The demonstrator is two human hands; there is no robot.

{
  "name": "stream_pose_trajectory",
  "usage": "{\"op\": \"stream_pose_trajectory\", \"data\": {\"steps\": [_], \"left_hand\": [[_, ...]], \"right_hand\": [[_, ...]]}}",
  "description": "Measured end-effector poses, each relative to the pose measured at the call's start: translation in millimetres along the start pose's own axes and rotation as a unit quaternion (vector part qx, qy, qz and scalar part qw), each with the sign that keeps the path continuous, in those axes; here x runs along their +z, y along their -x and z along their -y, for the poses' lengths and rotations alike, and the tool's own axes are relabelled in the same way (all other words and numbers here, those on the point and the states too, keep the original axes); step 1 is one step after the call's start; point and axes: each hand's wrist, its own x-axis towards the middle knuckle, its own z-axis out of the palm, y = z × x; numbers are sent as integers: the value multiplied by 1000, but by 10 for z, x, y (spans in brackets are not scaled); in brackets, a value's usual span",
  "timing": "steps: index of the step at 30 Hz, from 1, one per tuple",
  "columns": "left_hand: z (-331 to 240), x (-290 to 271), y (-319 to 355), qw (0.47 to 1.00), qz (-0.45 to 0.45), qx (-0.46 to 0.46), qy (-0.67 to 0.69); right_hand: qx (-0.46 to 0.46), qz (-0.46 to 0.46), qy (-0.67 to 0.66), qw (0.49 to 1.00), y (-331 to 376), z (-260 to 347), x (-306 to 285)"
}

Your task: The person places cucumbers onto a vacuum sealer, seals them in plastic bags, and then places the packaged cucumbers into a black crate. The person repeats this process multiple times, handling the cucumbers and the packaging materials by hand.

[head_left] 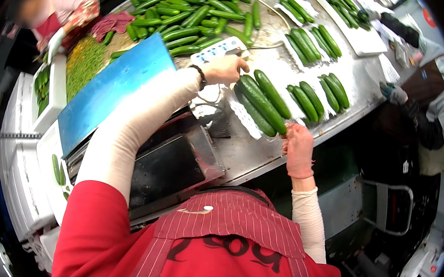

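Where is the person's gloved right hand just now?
In the head view, the right hand is right of centre, at the near end of a tray of cucumbers on the metal table.

Steel worktable (264, 154), dark floor below

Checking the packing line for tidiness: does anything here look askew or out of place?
Nothing stands out. The left hand and gloved right hand sit at either end of a tray of cucumbers; the other trays hold neat parallel cucumbers, and the loose pile stays on the table.
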Motion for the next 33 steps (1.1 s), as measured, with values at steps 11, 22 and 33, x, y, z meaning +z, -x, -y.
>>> {"op": "stream_pose_trajectory", "data": {"steps": [11,22,33], "left_hand": [[659,-1279,2318,932,-270,-179,164],[1751,-992,3360,835,-386,-244,308],[1937,-984,3351,830,-379,-230,339]], "right_hand": [[-208,335,127,910,-515,1103,1866],[-92,458,212,858,-679,867,3422],[-530,151,328,767,-390,893,3502]]}}
